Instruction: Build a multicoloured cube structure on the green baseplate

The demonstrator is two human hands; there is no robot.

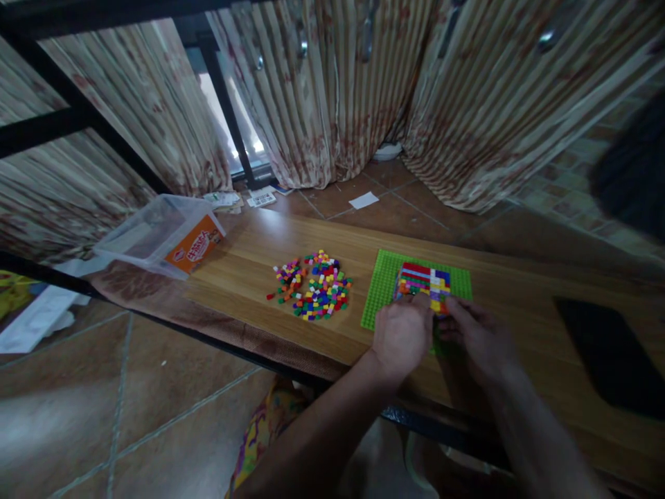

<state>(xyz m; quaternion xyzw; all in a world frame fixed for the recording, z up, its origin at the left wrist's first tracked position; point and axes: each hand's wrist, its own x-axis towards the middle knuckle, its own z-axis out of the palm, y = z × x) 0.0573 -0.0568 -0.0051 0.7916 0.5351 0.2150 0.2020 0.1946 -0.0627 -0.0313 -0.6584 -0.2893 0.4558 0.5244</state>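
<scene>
A green studded baseplate (373, 298) lies on the wooden table, and on it is a block of small toy bricks (423, 276) in red, white, blue, yellow and purple rows. My left hand (404, 336) is closed over the near left side of the bricks; its fingertips are hidden behind the knuckles. At the near right corner of the bricks is my right hand (481, 336), its fingers bent and pressed against the edge. Whether a loose brick is between the fingers of either hand is too small to tell. Left of the baseplate lies a pile of loose bricks (322, 294) in mixed colours.
A clear plastic bin (150, 239) with an orange label stands at the table's left end. On the right of the wooden table (239, 270) lies a dark flat object (607, 353). Patterned curtains (332, 90) hang behind, with papers (364, 200) on the tiled floor.
</scene>
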